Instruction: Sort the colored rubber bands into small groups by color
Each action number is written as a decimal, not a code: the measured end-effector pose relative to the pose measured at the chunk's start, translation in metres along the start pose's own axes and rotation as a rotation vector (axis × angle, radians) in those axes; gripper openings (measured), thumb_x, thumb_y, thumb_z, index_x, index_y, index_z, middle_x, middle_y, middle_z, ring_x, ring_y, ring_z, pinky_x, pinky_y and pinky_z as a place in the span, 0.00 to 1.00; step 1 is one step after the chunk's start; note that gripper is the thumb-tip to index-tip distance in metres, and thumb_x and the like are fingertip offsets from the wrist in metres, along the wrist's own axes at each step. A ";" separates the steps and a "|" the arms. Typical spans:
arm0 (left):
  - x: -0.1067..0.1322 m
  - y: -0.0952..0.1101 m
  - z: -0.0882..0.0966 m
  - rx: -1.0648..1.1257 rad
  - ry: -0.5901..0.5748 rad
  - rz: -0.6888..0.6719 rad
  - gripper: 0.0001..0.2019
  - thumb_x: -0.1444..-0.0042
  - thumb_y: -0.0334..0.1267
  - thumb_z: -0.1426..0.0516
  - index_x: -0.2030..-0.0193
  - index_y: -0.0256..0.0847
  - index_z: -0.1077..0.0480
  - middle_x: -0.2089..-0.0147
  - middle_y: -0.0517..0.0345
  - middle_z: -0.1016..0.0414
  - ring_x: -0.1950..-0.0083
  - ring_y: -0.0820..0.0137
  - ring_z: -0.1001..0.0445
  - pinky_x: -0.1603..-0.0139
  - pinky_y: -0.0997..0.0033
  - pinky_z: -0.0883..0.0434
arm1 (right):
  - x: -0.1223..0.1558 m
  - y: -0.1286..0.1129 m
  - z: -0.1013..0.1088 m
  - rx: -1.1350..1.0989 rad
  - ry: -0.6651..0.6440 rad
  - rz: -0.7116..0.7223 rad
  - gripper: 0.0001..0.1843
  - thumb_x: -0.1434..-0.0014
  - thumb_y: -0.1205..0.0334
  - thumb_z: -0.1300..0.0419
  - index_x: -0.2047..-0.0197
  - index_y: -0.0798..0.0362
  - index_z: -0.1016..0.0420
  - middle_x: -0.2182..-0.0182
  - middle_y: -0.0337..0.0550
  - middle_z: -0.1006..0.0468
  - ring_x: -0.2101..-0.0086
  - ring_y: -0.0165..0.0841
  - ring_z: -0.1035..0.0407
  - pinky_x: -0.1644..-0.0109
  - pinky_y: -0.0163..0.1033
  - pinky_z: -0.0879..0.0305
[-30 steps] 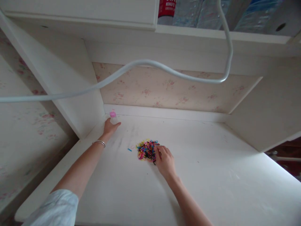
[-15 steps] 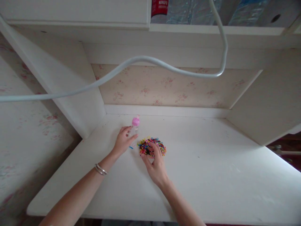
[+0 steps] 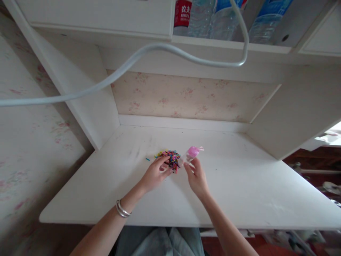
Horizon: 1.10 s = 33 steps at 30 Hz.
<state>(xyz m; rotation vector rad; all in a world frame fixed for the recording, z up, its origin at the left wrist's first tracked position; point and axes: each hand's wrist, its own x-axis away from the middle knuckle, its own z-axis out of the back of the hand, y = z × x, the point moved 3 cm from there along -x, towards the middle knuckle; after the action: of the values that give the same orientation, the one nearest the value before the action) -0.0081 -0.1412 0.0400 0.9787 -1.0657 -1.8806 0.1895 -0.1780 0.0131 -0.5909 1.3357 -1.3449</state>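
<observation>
Hands at a white tabletop (image 3: 239, 199), with small multicoloured bands and a clear container. The pile of bands (image 3: 173, 156) lies near the middle of the surface, between the two hands. The left hand (image 3: 156, 174) is at the pile's near left edge, thumb and fingers spread in a loose curve; whether any band is caught under the fingertips cannot be told. The right hand (image 3: 197, 177) pinches the clear container (image 3: 184, 158) between thumb and fingers. The container is tilted, its pink top (image 3: 193, 152) pointing away to the right and its other end just beside the pile; whether that end is open is too blurred to tell. For sound handling, the left fingers are best kept low and cupped, moving slowly, since such light bands probably scatter under a quick sweep. The right grip should be firm enough to prevent slipping yet gentle, as the thin-looking wall may flex. One blue band (image 3: 147, 159) lies apart to the left, easily overlooked, and merits separate attention.
</observation>
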 end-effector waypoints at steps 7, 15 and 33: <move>0.028 -0.022 0.013 -0.255 0.013 0.101 0.12 0.40 0.43 0.48 0.60 0.42 0.25 0.60 0.56 0.21 0.63 0.70 0.25 0.59 0.72 0.29 | -0.037 0.070 0.063 0.297 0.264 -0.104 0.30 0.43 0.42 0.46 0.43 0.51 0.37 0.51 0.52 0.26 0.54 0.41 0.29 0.53 0.49 0.30; 0.040 -0.045 0.016 -0.412 -0.039 0.167 0.11 0.41 0.40 0.48 0.63 0.42 0.24 0.64 0.58 0.20 0.63 0.70 0.24 0.60 0.74 0.31 | -0.041 0.078 0.067 0.412 0.240 -0.112 0.34 0.45 0.43 0.44 0.39 0.51 0.40 0.49 0.55 0.27 0.58 0.41 0.28 0.54 0.49 0.32; 0.012 -0.038 0.000 -0.615 0.045 0.120 0.09 0.39 0.37 0.48 0.62 0.44 0.26 0.63 0.58 0.20 0.62 0.70 0.24 0.61 0.75 0.33 | 0.018 0.037 0.049 0.474 0.373 0.004 0.23 0.40 0.46 0.47 0.49 0.53 0.33 0.61 0.46 0.28 0.67 0.34 0.34 0.58 0.42 0.35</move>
<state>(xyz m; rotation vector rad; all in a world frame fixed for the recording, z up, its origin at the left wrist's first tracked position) -0.0227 -0.1376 0.0026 0.5783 -0.4500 -1.8998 0.2405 -0.2034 -0.0144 -0.0128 1.2370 -1.7533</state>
